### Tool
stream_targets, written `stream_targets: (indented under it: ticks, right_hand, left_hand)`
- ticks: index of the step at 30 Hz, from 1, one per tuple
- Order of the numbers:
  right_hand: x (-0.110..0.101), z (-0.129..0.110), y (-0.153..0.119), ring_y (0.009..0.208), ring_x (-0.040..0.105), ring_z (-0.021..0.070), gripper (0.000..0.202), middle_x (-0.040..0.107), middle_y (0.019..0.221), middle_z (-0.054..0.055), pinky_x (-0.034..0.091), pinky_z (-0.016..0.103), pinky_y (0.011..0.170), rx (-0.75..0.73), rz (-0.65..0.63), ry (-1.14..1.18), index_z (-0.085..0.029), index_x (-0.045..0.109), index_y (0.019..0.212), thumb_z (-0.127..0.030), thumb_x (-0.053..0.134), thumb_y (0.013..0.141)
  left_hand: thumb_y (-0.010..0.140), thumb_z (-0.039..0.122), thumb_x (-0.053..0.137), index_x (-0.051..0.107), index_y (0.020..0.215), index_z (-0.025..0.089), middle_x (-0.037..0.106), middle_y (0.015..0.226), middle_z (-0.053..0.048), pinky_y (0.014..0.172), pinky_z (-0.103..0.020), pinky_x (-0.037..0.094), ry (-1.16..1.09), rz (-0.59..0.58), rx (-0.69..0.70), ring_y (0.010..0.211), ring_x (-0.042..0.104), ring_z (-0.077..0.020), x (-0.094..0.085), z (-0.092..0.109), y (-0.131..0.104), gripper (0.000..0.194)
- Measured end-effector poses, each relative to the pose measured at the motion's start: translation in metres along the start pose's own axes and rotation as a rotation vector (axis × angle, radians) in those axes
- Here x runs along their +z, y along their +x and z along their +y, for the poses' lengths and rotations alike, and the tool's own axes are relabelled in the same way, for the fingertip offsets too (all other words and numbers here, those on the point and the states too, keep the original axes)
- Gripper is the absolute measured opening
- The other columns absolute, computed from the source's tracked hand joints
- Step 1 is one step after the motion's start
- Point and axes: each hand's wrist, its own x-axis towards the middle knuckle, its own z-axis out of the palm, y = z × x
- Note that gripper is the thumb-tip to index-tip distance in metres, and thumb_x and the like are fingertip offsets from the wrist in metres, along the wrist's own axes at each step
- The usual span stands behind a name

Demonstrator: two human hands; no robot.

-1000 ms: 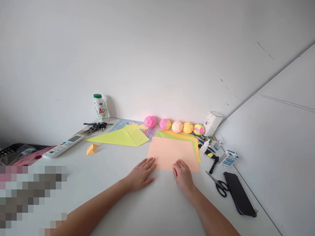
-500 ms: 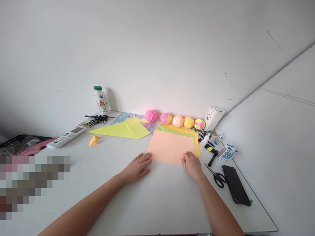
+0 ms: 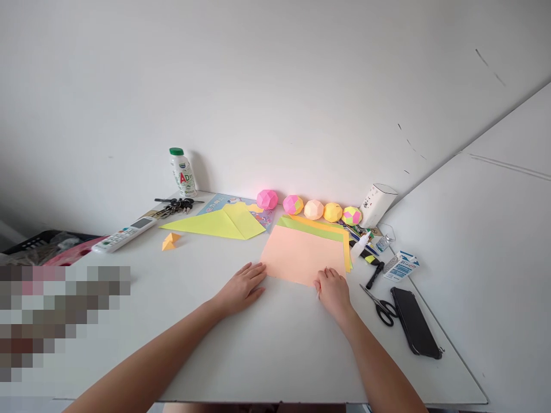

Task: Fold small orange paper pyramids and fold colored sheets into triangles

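Note:
A peach sheet of paper (image 3: 297, 252) lies on the white table, on top of green paper (image 3: 316, 230) and orange paper (image 3: 346, 246) that show at its far and right edges. My left hand (image 3: 241, 288) rests flat at the sheet's near left corner, fingers stretched out and fingertips touching it. At the near right part of the sheet is my right hand (image 3: 333, 291), with its fingers curled and pressed together. A small pale bit shows under those fingers, but what it is cannot be made out.
Several faceted paper balls (image 3: 314, 209) line the wall. Left are folded yellow-green paper (image 3: 219, 222), an orange folded piece (image 3: 171, 241), a remote (image 3: 124, 234), keys (image 3: 183, 205) and a bottle (image 3: 183, 175). Right are a glue bottle (image 3: 360, 245), scissors (image 3: 381, 307), a phone (image 3: 415, 322) and a small box (image 3: 401, 265).
My right hand has slid slightly left along the sheet's near edge, fingers still curled. The left hand stays at the corner. The whole view has shifted a little.

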Motion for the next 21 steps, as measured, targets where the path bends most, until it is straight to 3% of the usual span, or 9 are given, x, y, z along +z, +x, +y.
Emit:
stream_targets:
  ticks: [5, 10, 13, 17, 21]
  right_hand:
    - [-0.007, -0.018, -0.002, 0.085, 0.063, 0.0184, 0.029, 0.069, 0.079, 0.006, 0.048, 0.031, 0.080, -0.197, 0.080, 0.123, -0.017, 0.062, 0.087, -0.012, 0.035, 0.096]
    - [0.001, -0.037, -0.010, 0.116, 0.059, 0.0241, 0.017, 0.067, 0.116, 0.011, 0.049, 0.038, 0.097, -0.393, 0.134, 0.207, -0.017, 0.061, 0.105, -0.016, 0.055, 0.089]
    - [0.011, -0.035, -0.009, 0.118, 0.059, 0.0290, 0.025, 0.065, 0.121, 0.016, 0.052, 0.044, 0.096, -0.387, 0.159, 0.221, -0.016, 0.058, 0.111, -0.016, 0.060, 0.086]
    - [0.020, -0.023, -0.002, 0.107, 0.065, 0.0272, 0.026, 0.068, 0.111, 0.015, 0.058, 0.042, 0.085, -0.326, 0.181, 0.238, -0.018, 0.057, 0.113, -0.014, 0.056, 0.087]
    - [0.023, -0.017, 0.002, 0.088, 0.069, 0.0231, 0.022, 0.070, 0.097, 0.011, 0.059, 0.035, 0.071, -0.290, 0.186, 0.244, -0.019, 0.058, 0.106, -0.010, 0.054, 0.087]
  left_hand:
    - [0.096, 0.020, 0.037, 0.062, 0.113, 0.016, 0.069, 0.112, -0.011, 0.096, -0.041, 0.052, -0.025, 0.048, 0.177, 0.103, 0.066, -0.0220, -0.007, 0.025, 0.003, 0.031]
    - [0.096, 0.017, 0.038, 0.065, 0.096, 0.019, 0.072, 0.094, -0.007, 0.091, -0.035, 0.054, -0.039, 0.087, 0.269, 0.086, 0.068, -0.0158, -0.009, 0.044, 0.006, 0.027]
    - [0.095, 0.016, 0.038, 0.064, 0.097, 0.019, 0.072, 0.094, -0.007, 0.092, -0.038, 0.053, 0.003, 0.125, 0.206, 0.088, 0.068, -0.0170, -0.007, 0.035, 0.007, 0.027]
    - [0.094, 0.019, 0.041, 0.063, 0.103, 0.017, 0.067, 0.110, -0.013, 0.093, -0.045, 0.051, 0.092, 0.117, 0.080, 0.102, 0.065, -0.0246, -0.006, 0.007, 0.010, 0.024]
    - [0.092, 0.024, 0.048, 0.062, 0.097, 0.019, 0.065, 0.112, -0.011, 0.079, -0.035, 0.053, 0.146, -0.006, 0.062, 0.095, 0.065, -0.0216, -0.005, -0.013, 0.021, 0.015]
